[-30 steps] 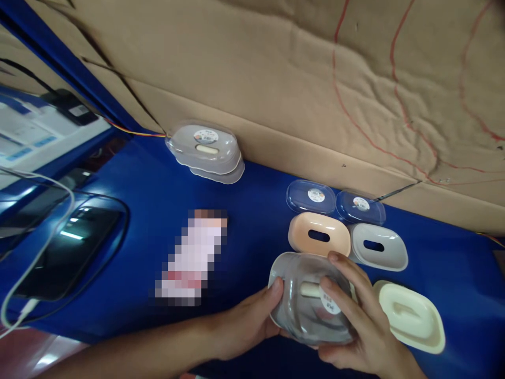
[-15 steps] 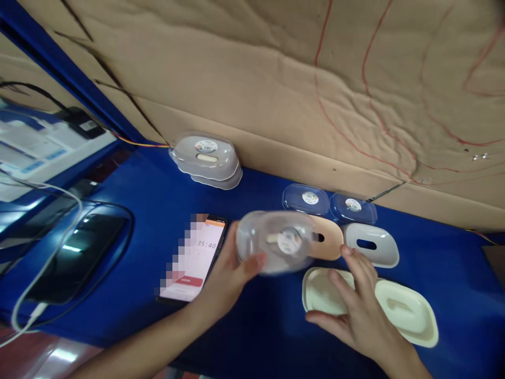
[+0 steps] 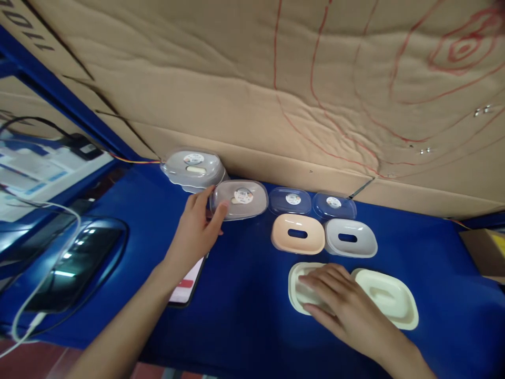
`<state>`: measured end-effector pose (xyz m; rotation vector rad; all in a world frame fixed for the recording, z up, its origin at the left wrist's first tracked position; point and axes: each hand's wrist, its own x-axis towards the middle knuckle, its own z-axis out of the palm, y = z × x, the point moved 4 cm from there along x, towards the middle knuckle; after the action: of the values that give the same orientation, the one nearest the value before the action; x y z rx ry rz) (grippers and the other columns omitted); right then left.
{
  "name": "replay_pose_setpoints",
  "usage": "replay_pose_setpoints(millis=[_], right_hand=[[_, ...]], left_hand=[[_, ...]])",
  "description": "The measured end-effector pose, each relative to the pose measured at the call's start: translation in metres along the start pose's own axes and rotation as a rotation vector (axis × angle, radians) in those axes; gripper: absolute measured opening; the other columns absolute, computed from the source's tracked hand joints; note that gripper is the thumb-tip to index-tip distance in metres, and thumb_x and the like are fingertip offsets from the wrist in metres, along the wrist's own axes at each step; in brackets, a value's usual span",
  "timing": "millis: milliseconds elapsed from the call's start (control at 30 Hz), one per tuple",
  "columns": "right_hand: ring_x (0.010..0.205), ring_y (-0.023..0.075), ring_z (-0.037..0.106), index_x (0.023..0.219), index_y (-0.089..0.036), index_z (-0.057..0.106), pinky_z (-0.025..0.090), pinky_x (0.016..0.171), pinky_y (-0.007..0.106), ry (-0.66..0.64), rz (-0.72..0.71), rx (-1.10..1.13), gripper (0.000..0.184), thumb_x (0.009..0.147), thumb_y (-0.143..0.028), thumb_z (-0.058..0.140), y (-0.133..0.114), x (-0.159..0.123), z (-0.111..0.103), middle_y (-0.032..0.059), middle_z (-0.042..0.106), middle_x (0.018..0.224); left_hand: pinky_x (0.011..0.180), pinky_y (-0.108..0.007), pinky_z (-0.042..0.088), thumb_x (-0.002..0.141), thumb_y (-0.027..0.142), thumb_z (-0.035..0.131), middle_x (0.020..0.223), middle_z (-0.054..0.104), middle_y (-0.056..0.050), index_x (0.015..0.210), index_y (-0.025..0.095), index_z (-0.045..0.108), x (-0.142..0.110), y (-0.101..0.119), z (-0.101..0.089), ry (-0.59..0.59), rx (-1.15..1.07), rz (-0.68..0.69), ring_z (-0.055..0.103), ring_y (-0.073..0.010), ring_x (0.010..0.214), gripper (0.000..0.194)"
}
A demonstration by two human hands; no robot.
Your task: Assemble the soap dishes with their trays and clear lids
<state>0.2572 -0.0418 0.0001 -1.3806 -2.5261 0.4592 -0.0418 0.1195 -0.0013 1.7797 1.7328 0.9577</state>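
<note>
My left hand (image 3: pixel 199 223) grips the left end of a lidded soap dish (image 3: pixel 252 202), thumb on top and fingers at its far side. The dish has a clear lid with a round label and is right beside a stack of lidded soap dishes (image 3: pixel 191 163). My right hand (image 3: pixel 341 300) is over a cream oval tray (image 3: pixel 294 287), fingers spread apart and partly covering it; whether the fingertips touch it I cannot tell. A second cream tray (image 3: pixel 394 297) lies to its right. Behind are a peach soap dish (image 3: pixel 280 237) and a grey soap dish (image 3: pixel 365 242), both with slots.
Two clear lids (image 3: pixel 282 202) (image 3: pixel 335 210) lie by the cardboard wall (image 3: pixel 221 105). A phone (image 3: pixel 187 292) is partly hidden under my left forearm. At left are a dark phone (image 3: pixel 74 273) and a white cable (image 3: pixel 59 258) on the blue table (image 3: pixel 244 316).
My left hand has carried the lidded soap dish left and back, next to the stack. My right hand has lowered toward the left cream tray. The view has shifted slightly.
</note>
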Motion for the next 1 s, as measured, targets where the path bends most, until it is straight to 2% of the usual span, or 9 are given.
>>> replay_pose_setpoints(millis=[100,267,433,533,600,700,833,900,1000], right_hand=[[0.119,0.0283,0.069,0.138,-0.024,0.062,0.053,0.108,0.052,0.046,-0.033,0.015,0.033,0.106,-0.032,0.062,-0.011,-0.001,0.008,0.0085,0.074,0.129],[0.135,0.0281,0.062,0.145,-0.025,0.058,0.045,0.122,0.055,0.003,-0.113,0.061,0.044,0.104,-0.039,0.066,-0.025,0.002,0.022,0.0085,0.068,0.144],[0.139,0.0268,0.061,0.146,-0.026,0.058,0.042,0.124,0.057,0.017,-0.131,0.018,0.045,0.103,-0.031,0.069,-0.024,0.001,0.024,0.0076,0.066,0.149],[0.132,0.0264,0.066,0.137,-0.024,0.064,0.048,0.117,0.054,0.129,-0.141,0.016,0.034,0.103,-0.026,0.067,-0.020,0.000,0.019,0.0070,0.072,0.139],[0.129,0.0263,0.067,0.134,-0.023,0.065,0.050,0.114,0.051,0.229,-0.144,0.044,0.032,0.103,-0.028,0.067,-0.019,-0.001,0.013,0.0082,0.073,0.136],[0.133,0.0260,0.064,0.134,-0.021,0.065,0.049,0.114,0.046,0.365,-0.146,0.060,0.032,0.103,-0.027,0.067,-0.020,0.000,0.002,0.0112,0.072,0.138],[0.137,0.0239,0.061,0.135,-0.021,0.064,0.049,0.115,0.041,0.389,-0.170,0.046,0.029,0.107,-0.029,0.062,-0.024,0.008,-0.006,0.0116,0.070,0.142],[0.138,0.0222,0.061,0.138,-0.020,0.062,0.049,0.115,0.038,0.341,-0.187,0.045,0.032,0.109,-0.034,0.058,-0.022,0.011,-0.008,0.0110,0.071,0.142],[0.142,0.0228,0.058,0.146,-0.019,0.057,0.048,0.118,0.039,0.289,-0.187,0.059,0.041,0.112,-0.041,0.050,-0.011,0.012,-0.011,0.0111,0.068,0.147]], left_hand=[[0.079,-0.042,0.062,0.100,0.049,0.054,0.132,0.068,-0.017,0.147,0.013,0.058,0.008,-0.003,0.000,-0.036,0.232,0.046,0.068,-0.0178,0.066,0.060],[0.084,-0.044,0.059,0.099,0.040,0.053,0.130,0.070,-0.018,0.149,0.012,0.055,0.012,0.002,0.006,-0.048,0.305,0.047,0.072,-0.0247,0.078,0.058],[0.081,-0.040,0.055,0.103,0.041,0.052,0.138,0.064,-0.016,0.147,0.020,0.057,-0.023,0.036,0.002,0.100,0.353,0.145,0.071,-0.0273,0.089,0.049],[0.079,-0.035,0.052,0.102,0.044,0.059,0.108,0.072,-0.009,0.124,0.023,0.068,-0.053,0.056,0.011,-0.072,0.129,0.251,0.069,-0.0248,0.087,0.031],[0.073,-0.033,0.052,0.099,0.046,0.063,0.104,0.073,-0.007,0.120,0.025,0.069,-0.069,0.058,0.022,-0.262,-0.063,0.165,0.068,-0.0227,0.083,0.030],[0.077,-0.034,0.054,0.096,0.055,0.067,0.116,0.073,-0.009,0.129,0.025,0.066,-0.086,0.055,0.041,-0.534,-0.374,-0.099,0.070,-0.0241,0.094,0.044],[0.090,-0.040,0.055,0.096,0.067,0.062,0.125,0.075,-0.012,0.134,0.022,0.065,-0.101,0.059,0.063,-0.896,-0.861,-0.458,0.072,-0.0290,0.108,0.059],[0.098,-0.041,0.053,0.100,0.062,0.057,0.125,0.076,-0.011,0.133,0.021,0.067,-0.104,0.062,0.069,-0.951,-1.036,-0.576,0.071,-0.0292,0.114,0.053],[0.096,-0.037,0.053,0.102,0.046,0.056,0.125,0.077,-0.009,0.131,0.020,0.071,-0.104,0.059,0.075,-0.920,-1.171,-0.666,0.071,-0.0273,0.113,0.042]])
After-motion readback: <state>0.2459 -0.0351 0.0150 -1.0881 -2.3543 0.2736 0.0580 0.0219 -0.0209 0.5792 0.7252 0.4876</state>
